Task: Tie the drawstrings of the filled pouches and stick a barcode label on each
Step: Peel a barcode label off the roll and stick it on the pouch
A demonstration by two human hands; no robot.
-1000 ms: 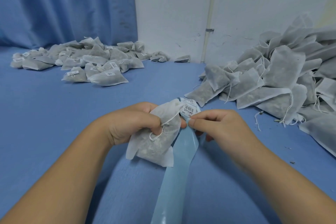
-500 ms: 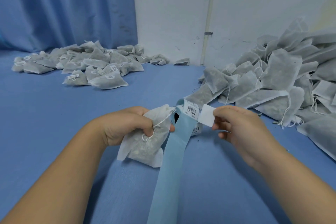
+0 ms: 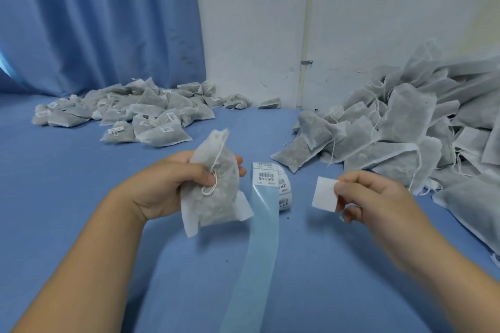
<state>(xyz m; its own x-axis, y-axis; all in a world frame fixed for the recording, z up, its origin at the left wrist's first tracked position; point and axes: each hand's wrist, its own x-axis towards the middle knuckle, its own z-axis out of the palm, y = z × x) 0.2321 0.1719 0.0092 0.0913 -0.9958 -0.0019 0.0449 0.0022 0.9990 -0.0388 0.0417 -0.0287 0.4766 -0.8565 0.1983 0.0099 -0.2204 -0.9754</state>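
Observation:
My left hand (image 3: 173,184) grips a filled white mesh pouch (image 3: 216,186), held upright with its tied drawstring looped over my thumb. My right hand (image 3: 370,197) pinches one peeled label (image 3: 324,193) by its edge, blank white side toward me, held apart from the pouch. Between my hands the label roll (image 3: 273,184) lies on the blue surface, barcodes showing on top. Its pale blue backing strip (image 3: 257,257) trails toward me.
A pile of labelled pouches (image 3: 140,116) lies at the back left by a blue curtain (image 3: 94,21). A bigger heap of pouches with loose strings (image 3: 405,132) fills the right side against the white wall (image 3: 351,21). Blue cloth (image 3: 67,184) covers the work surface.
My right hand peeled a label off the roll and drew it away to the right. My left hand raised the pouch upright and let go of the roll, which now lies on the cloth.

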